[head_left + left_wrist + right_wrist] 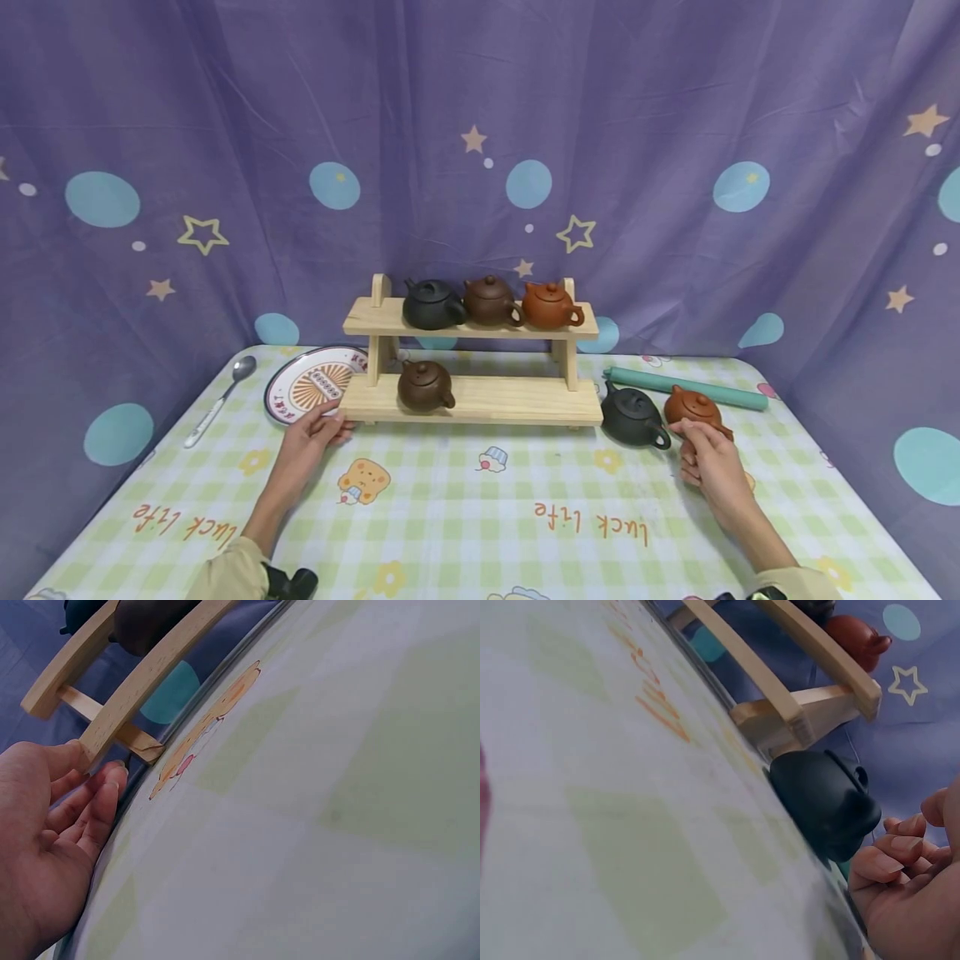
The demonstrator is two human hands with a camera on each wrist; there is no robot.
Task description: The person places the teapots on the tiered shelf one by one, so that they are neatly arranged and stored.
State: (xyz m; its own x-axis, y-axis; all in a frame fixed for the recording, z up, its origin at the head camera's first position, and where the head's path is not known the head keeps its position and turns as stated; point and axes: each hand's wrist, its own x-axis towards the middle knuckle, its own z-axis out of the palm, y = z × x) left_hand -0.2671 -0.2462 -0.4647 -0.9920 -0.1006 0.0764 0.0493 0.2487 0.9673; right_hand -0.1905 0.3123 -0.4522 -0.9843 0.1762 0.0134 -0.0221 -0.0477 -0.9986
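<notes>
My left hand (313, 437) pinches the left end of the lower board of a two-tier wooden shelf (517, 400), thumb above and fingers below. My right hand (708, 462) is just in front of an orange-brown teapot (692, 407) on the table, partly covering it; whether they touch is unclear. Its fingers are loosely bent, with nothing seen between them in the right wrist view. Beside it stands a black teapot (632, 417). On the lower board sits a dark brown teapot (423, 386). The upper board bears a black teapot (431, 307), a brown teapot (489, 302) and an orange-brown teapot (549, 307).
Behind the right-hand teapots lies a green stick-like roll (686, 386). A patterned plate (285, 371) is partly behind the shelf's left end, with a spoon (221, 400) farther left. A checked cloth (450, 517) covers the table, and a purple curtain (420, 125) hangs behind.
</notes>
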